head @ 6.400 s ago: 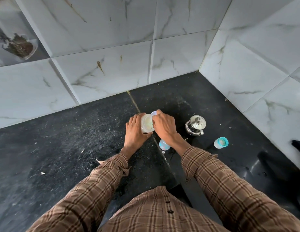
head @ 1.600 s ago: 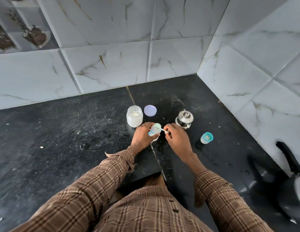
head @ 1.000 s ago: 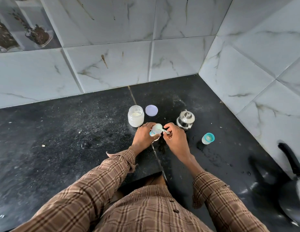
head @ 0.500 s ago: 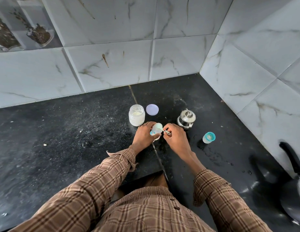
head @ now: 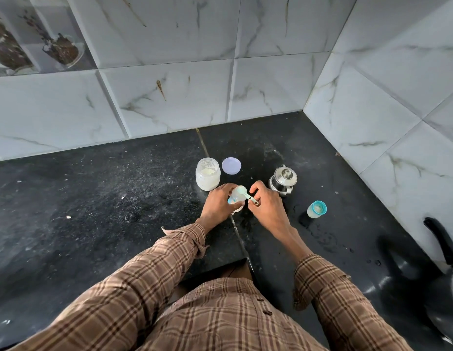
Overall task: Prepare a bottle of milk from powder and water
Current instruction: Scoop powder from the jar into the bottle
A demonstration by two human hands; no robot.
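On the black counter my left hand [head: 218, 202] grips a small clear feeding bottle [head: 236, 200] that stands upright. My right hand [head: 267, 205] pinches the handle of a small teal measuring scoop [head: 245, 192], whose bowl sits over the bottle's open mouth. Just behind the hands stands an open glass jar [head: 207, 174] holding white powder, with its lilac lid [head: 231, 165] lying flat to its right. The bottle's teal-ringed cap [head: 316, 209] rests apart on the right.
A small lidded steel pot [head: 282, 180] stands right behind my right hand. A black kettle [head: 445, 272] sits at the far right edge. Marble-tiled walls close the counter at the back and right. Water drops dot the counter near the cap.
The jar was in both hands 6.4 s ago and now stands open on the counter. Over the last second the scoop's bowl has stayed at the bottle's mouth, with the hands barely shifting.
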